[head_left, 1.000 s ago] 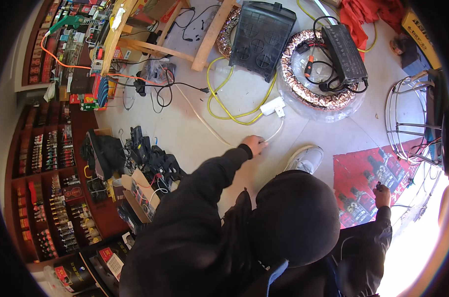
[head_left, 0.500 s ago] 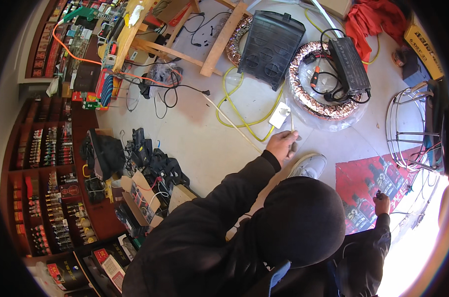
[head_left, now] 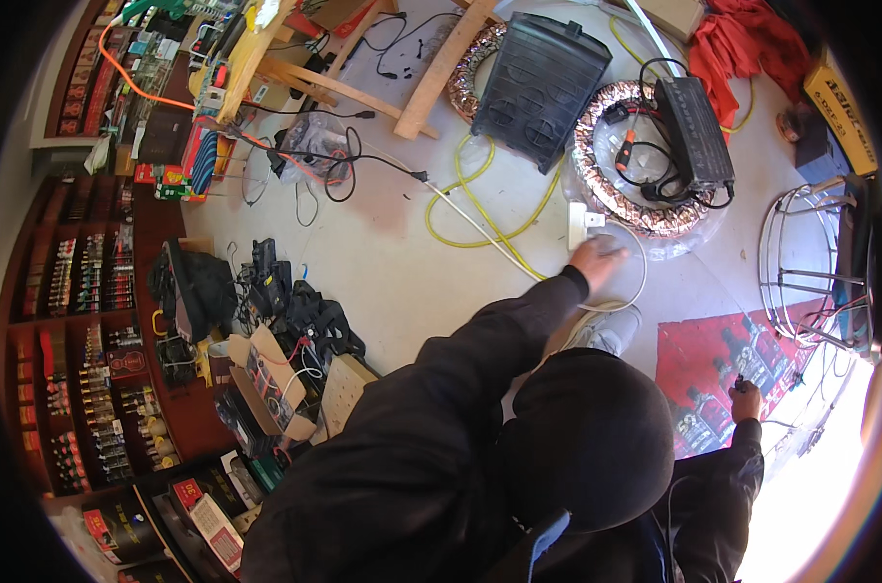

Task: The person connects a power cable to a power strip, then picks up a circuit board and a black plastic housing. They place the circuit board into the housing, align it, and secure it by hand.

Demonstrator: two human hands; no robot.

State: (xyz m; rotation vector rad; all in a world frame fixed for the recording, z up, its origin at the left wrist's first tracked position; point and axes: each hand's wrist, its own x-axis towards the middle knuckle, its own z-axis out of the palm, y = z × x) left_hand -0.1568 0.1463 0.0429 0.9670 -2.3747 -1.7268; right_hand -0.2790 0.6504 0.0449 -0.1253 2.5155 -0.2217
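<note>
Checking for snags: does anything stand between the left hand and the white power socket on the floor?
Nothing visible does. The left hand is right at the near end of the white power socket; whether they touch is unclear. A white cable loops beside the hand, not between them.

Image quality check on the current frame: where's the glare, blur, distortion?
Head view: blown-out glare at lower right, beyond the red sheet; head view: left hand blurred, outlines soft; head view: shelves bow near the black fisheye rim; head view: bright glints on the shiny ring.
</note>
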